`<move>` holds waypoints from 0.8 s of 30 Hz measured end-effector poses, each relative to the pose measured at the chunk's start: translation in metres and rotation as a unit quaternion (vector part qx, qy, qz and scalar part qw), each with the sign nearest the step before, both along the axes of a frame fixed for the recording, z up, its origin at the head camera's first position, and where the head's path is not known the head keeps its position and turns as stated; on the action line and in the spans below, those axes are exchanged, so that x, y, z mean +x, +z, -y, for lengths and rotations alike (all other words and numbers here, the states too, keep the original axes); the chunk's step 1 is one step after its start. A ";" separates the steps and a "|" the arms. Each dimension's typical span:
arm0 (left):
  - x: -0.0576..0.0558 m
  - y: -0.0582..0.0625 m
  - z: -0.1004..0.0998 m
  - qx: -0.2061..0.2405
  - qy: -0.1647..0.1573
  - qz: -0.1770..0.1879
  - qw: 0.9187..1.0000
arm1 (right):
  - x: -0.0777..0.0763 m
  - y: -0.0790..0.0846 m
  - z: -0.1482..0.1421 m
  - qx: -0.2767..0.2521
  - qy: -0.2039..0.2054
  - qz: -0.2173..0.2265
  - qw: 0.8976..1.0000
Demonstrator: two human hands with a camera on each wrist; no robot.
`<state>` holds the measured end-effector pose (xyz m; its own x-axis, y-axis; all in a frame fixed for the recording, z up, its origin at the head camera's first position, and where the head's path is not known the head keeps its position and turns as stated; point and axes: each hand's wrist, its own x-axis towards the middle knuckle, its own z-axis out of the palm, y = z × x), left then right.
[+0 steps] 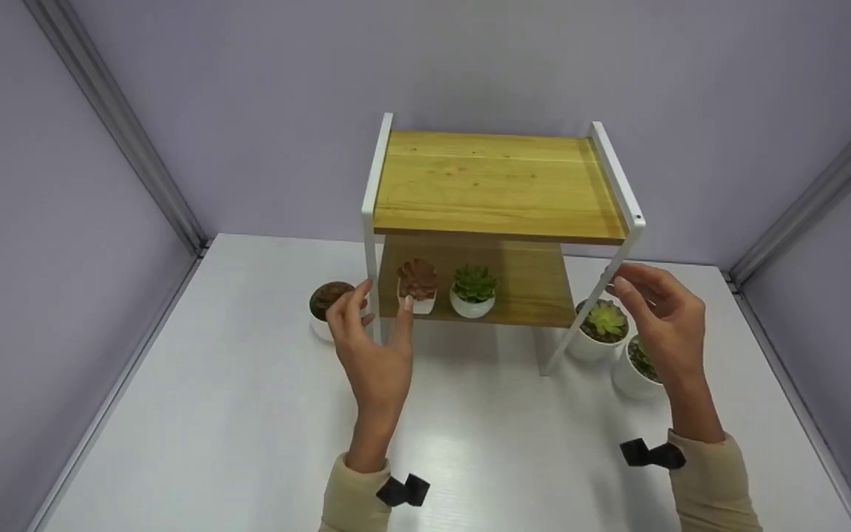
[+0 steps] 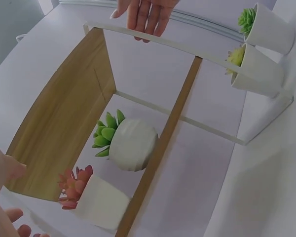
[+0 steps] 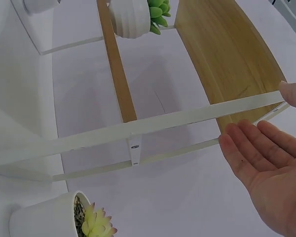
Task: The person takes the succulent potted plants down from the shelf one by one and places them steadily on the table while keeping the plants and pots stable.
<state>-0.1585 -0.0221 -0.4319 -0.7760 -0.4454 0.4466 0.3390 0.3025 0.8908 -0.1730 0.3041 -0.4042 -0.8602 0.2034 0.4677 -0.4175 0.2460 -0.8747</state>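
Observation:
A two-tier wooden shelf [image 1: 499,185] with a white frame stands on the table. My left hand [image 1: 375,362] is at its left front post, fingers on the outer side and thumb apart on the inner side. That thumb overlaps the white pot of a reddish succulent [image 1: 418,275] in the head view; contact cannot be told. Beside it on the lower board sits a green succulent [image 1: 474,284] in a round white pot. My right hand [image 1: 668,325] is at the right front post [image 3: 187,116], with its thumb close to the post and its fingers extended along the outer side.
Right of the shelf stand a yellow-green succulent [image 1: 606,322] and another potted succulent [image 1: 632,377], partly behind my right hand. A dark-topped pot [image 1: 329,299] stands at the left. Pale walls [image 1: 492,59] enclose the white table [image 1: 248,428] at back and sides.

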 end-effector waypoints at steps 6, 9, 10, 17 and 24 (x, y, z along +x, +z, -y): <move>0.005 -0.012 -0.015 -0.026 0.029 -0.018 0.999 | -0.004 0.000 0.002 -0.060 0.055 -0.031 0.996; 0.009 -0.018 -0.026 -0.037 0.026 -0.019 0.999 | -0.005 -0.001 0.002 -0.073 0.064 -0.035 0.995; 0.010 -0.020 -0.029 -0.039 0.024 -0.019 0.999 | -0.006 -0.001 0.003 -0.074 0.063 -0.033 0.995; 0.013 -0.033 -0.049 -0.038 0.033 -0.022 0.999 | -0.007 0.000 0.005 -0.061 0.061 -0.028 0.996; 0.011 -0.040 -0.069 -0.025 0.051 -0.024 0.998 | -0.009 0.000 0.007 -0.066 0.046 -0.025 0.996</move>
<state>-0.1477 0.0472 -0.4717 -0.7052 -0.4977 0.5050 0.3453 0.3810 0.8577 -0.1822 0.2970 -0.4046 -0.8540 0.1867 0.4856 -0.4775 0.0889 -0.8741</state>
